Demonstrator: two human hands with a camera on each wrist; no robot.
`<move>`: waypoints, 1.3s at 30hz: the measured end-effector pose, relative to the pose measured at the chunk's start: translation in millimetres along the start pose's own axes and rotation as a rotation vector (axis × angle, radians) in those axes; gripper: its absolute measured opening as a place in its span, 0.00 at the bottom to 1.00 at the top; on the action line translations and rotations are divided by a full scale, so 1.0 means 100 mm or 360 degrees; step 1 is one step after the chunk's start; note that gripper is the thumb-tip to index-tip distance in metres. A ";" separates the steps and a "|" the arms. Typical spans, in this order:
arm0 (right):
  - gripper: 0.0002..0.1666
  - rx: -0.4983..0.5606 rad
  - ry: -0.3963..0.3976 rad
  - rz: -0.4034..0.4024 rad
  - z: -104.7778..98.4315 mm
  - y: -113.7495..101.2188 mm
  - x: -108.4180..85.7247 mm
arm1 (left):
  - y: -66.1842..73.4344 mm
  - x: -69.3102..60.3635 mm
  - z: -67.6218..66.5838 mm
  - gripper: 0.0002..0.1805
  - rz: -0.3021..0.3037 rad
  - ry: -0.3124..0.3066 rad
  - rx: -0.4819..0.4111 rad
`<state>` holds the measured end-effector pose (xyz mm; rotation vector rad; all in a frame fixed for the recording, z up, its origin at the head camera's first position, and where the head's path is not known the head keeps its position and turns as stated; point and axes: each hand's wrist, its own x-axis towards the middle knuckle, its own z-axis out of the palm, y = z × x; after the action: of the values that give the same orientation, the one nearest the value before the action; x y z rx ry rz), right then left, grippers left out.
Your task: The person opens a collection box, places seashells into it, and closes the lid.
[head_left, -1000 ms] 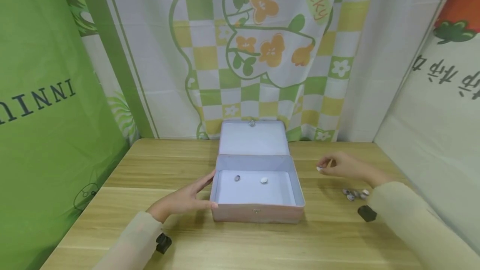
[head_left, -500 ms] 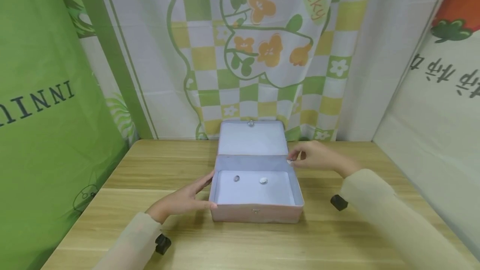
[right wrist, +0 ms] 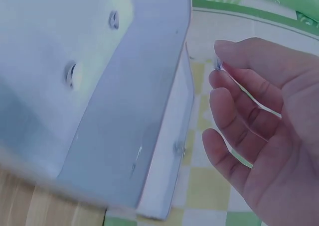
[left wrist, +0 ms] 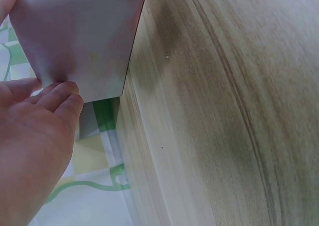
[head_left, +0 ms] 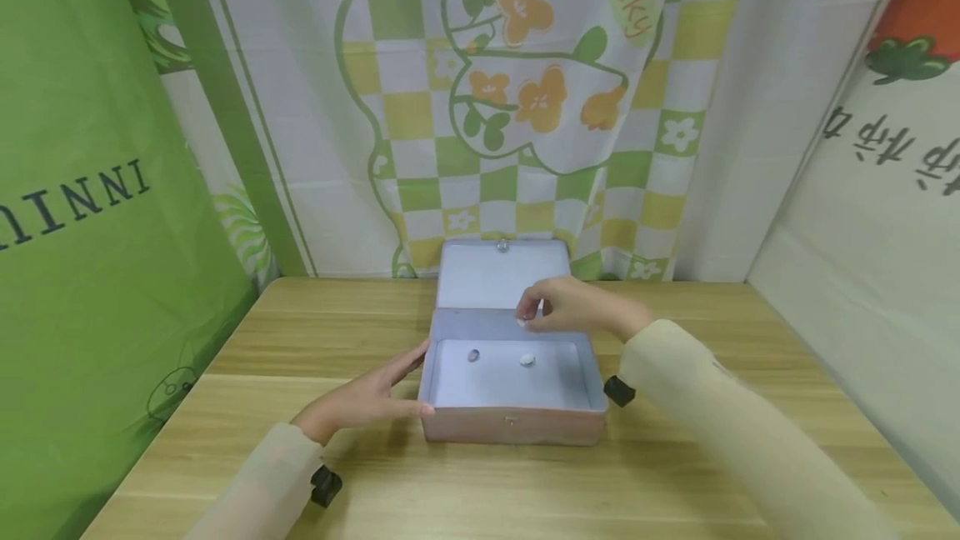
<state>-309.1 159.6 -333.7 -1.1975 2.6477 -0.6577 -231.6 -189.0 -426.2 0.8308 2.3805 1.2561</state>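
A pale pink tin box (head_left: 547, 430) stands on the table with its hinged lid (head_left: 483, 273) raised at the back. On its white floor lie a small grey oval piece (head_left: 473, 355) and a white one (head_left: 527, 359), apart from each other. My left hand (head_left: 363, 400) rests against the box's left side, thumb at the front corner; the left wrist view shows its fingertips touching the wall. Above the back part of the box, my right hand (head_left: 573, 307) pinches a small white shell-like piece (right wrist: 218, 64) between thumb and index finger, mostly covered by the fingertips.
The wooden table (head_left: 300, 332) reaches back to a checked curtain (head_left: 420, 115). A green cloth (head_left: 97, 290) hangs at the left and a white printed cloth (head_left: 862, 215) at the right. A small clasp (head_left: 511, 421) sits on the box front.
My right hand has moved left from the table's right side to over the box, carrying the small white piece. My left hand and the box stay where they were.
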 end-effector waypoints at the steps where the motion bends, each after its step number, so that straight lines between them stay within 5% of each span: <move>1: 0.08 -0.0007 -0.0006 -0.0014 0.01 -0.01 0.04 | 0.00 0.00 0.00 0.56 0.0005 0.0003 0.0000; 15: 0.07 0.0015 -0.0090 -0.0023 0.15 -0.03 0.30 | 0.01 0.00 0.00 0.56 0.0009 0.0009 0.0000; 39: 0.11 0.0068 -0.0235 0.0233 0.40 0.09 0.44 | 0.01 0.01 0.00 0.56 0.0036 0.0004 -0.0030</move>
<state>-331.6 119.4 -371.7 -0.9892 2.5551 -0.5744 -232.2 -188.0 -425.8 0.8534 2.3640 1.2869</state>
